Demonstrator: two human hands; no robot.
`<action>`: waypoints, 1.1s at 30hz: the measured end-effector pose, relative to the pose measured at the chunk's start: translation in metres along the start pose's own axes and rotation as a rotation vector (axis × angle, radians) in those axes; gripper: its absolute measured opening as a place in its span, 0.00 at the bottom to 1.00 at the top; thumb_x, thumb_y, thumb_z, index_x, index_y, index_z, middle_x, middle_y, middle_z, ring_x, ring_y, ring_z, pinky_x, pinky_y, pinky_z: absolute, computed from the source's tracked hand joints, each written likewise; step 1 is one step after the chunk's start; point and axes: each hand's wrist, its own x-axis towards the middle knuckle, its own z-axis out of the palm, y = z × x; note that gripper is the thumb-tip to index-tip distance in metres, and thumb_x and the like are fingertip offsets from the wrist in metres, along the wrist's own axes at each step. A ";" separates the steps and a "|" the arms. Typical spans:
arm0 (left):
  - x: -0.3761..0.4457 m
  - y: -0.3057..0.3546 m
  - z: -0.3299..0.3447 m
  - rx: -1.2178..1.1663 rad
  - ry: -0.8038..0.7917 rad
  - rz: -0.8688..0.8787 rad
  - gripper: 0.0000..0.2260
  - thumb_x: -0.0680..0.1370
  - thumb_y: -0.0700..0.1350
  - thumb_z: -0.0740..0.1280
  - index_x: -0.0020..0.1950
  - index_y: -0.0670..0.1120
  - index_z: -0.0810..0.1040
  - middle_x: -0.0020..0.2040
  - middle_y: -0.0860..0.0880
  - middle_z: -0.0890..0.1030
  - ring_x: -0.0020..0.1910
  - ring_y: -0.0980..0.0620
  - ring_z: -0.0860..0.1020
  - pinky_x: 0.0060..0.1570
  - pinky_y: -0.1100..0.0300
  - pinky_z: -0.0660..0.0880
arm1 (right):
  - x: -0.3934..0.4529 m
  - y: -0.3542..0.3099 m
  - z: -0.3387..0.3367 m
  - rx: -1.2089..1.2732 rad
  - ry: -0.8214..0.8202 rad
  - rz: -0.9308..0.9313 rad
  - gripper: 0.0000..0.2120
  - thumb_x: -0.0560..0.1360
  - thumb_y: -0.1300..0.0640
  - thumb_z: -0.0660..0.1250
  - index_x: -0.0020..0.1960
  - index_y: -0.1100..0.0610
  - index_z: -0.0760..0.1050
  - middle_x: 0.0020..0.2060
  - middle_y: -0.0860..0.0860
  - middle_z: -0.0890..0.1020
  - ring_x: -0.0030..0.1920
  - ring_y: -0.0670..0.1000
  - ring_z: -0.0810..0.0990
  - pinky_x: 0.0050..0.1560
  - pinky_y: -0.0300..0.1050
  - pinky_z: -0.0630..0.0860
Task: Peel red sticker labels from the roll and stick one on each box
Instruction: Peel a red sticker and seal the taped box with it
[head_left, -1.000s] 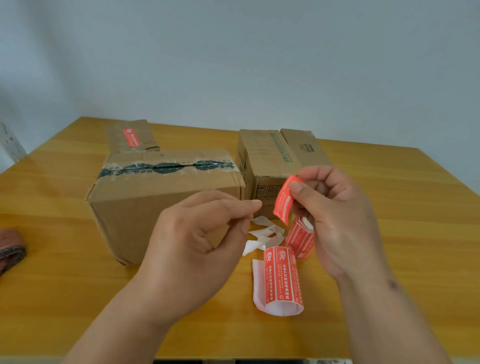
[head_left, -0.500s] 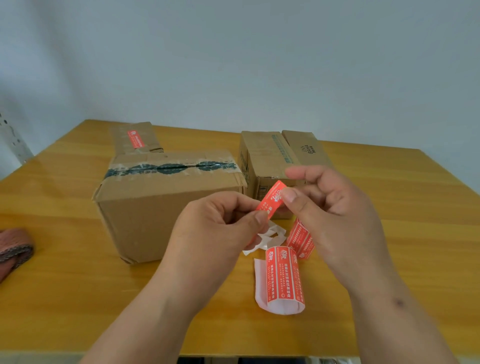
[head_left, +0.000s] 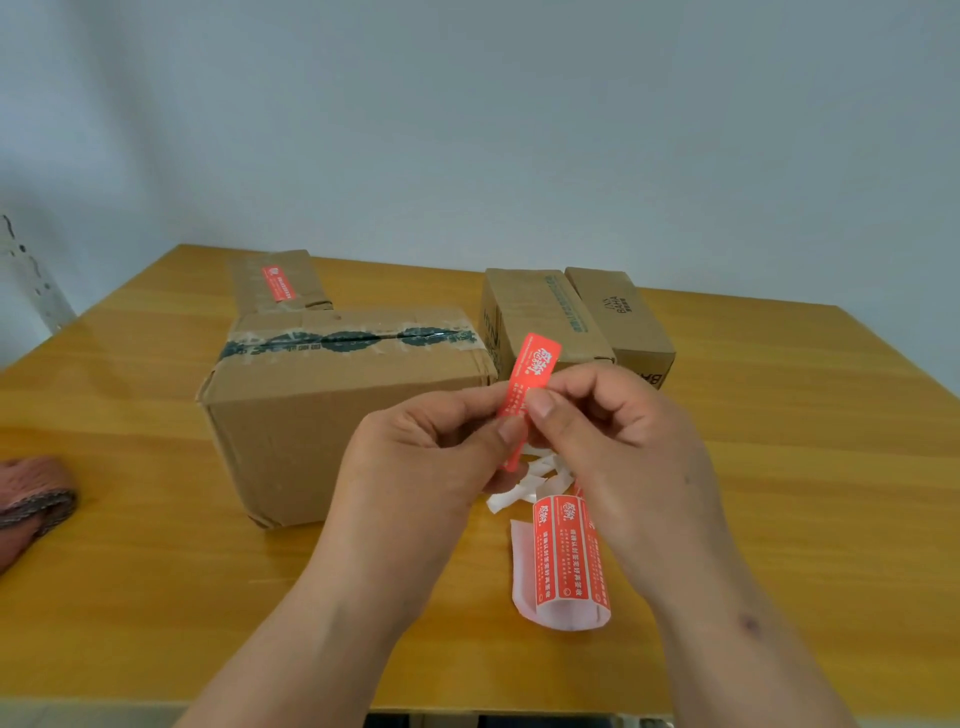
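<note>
On the wood table (head_left: 156, 597) in front of me, biggest thing is the taped box (head_left: 332, 410), w/ dark printed tape along its top seam. Behind it at back left, a smaller box (head_left: 301, 278) already w/ a red label (head_left: 278, 283) on top. Right of the big one, two narrow boxes (head_left: 540, 312) & (head_left: 623, 317) side by side, touching, tops bare. At left edge, a pinkish cloth (head_left: 31, 499). Near me, the label strip (head_left: 566, 561) lies on the table, curling, white backing at its near end; white backing scraps (head_left: 524, 488) just beyond it. My left hand (head_left: 415, 467) & right hand (head_left: 623, 441) are up over those scraps, both thumb-and-finger pinching one loose red sticker (head_left: 532, 371), upright, top end sticking up past my fingers (head_left: 543, 402) in front of the narrow box.
</note>
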 end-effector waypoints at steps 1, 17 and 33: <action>-0.001 0.001 -0.001 0.001 -0.008 -0.005 0.10 0.73 0.38 0.71 0.49 0.50 0.86 0.41 0.49 0.87 0.36 0.55 0.81 0.43 0.59 0.80 | 0.001 0.000 0.001 -0.008 0.010 -0.014 0.05 0.75 0.55 0.68 0.40 0.51 0.79 0.36 0.51 0.82 0.39 0.53 0.81 0.31 0.40 0.77; -0.009 0.022 -0.020 0.301 0.026 -0.058 0.20 0.79 0.48 0.65 0.71 0.57 0.70 0.47 0.56 0.85 0.29 0.54 0.82 0.30 0.65 0.78 | 0.010 -0.013 0.021 -0.157 0.260 -0.241 0.08 0.80 0.52 0.56 0.43 0.52 0.67 0.35 0.51 0.77 0.35 0.48 0.74 0.33 0.39 0.69; 0.017 0.042 -0.082 0.426 0.375 0.356 0.04 0.71 0.48 0.72 0.42 0.58 0.82 0.33 0.57 0.80 0.34 0.55 0.76 0.38 0.55 0.74 | 0.038 -0.042 0.047 -0.223 -0.359 0.028 0.12 0.72 0.45 0.70 0.52 0.43 0.72 0.38 0.46 0.83 0.37 0.46 0.80 0.34 0.34 0.74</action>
